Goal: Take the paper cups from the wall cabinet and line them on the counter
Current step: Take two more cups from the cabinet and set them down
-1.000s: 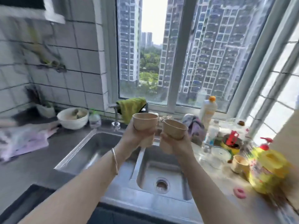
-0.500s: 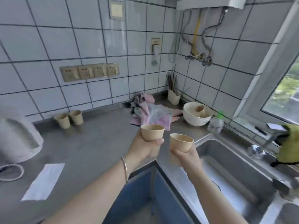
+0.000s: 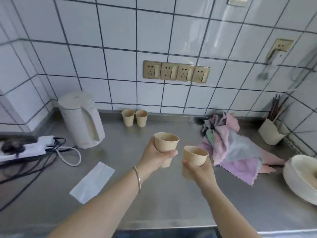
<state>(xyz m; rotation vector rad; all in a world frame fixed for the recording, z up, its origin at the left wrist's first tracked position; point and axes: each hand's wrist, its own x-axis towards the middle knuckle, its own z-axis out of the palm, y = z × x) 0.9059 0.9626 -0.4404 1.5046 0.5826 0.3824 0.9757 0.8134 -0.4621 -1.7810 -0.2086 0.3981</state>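
So the counter (image 3: 120, 200) is a steel top running along a tiled wall, with its front edge at the bottom of the view. The most open stretch is the middle, from the front edge up toward the back edge. On the left side there's a kettle (image 3: 82, 121) near the back left corner, a power strip (image 3: 25, 150) with cords trailing toward the left edge, and a paper slip (image 3: 92, 182) lying flat in front of the kettle. On the right side there's a pile of cloths (image 3: 231, 148), a holder (image 3: 271, 133) with chopsticks in the back right corner, and a bowl (image 3: 301, 179) at the right edge

Two cups (image 3: 134, 117) already stand upright at the back edge, just beside each other, right under the sockets (image 3: 176, 72)

The left hand (image 3: 154, 158) is wrapped around the left cup (image 3: 165, 143), thumb across the front, held upright above the middle of the counter. The right hand (image 3: 199, 170) grips the right cup (image 3: 194, 155) from below, also mouth up, a bit lower and nearer the cloths. Both cups are off the surface, close together but not touching, well in front of the standing pair
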